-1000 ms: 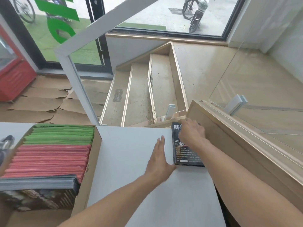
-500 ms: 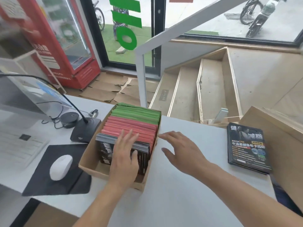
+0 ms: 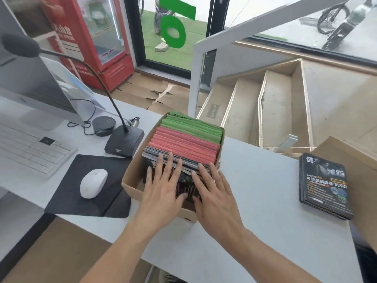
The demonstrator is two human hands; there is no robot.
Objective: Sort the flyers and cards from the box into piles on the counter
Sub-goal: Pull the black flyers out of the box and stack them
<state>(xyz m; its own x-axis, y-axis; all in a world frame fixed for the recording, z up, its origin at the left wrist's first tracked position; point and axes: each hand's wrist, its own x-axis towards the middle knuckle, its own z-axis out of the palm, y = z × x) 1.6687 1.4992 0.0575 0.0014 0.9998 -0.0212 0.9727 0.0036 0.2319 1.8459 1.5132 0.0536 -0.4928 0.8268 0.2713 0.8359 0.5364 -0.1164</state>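
Both hands flat, fingers straight, on the dark flyers at the near end of the cardboard box: left hand, right hand. Red cards and green cards behind. Sorted flyer pile on desk, far right.

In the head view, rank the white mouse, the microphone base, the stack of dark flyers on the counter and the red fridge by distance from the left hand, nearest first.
From the left hand:
1. White mouse, to its left.
2. Microphone base, left and farther back.
3. Stack of dark flyers, far right on the counter.
4. Red fridge, beyond the counter.
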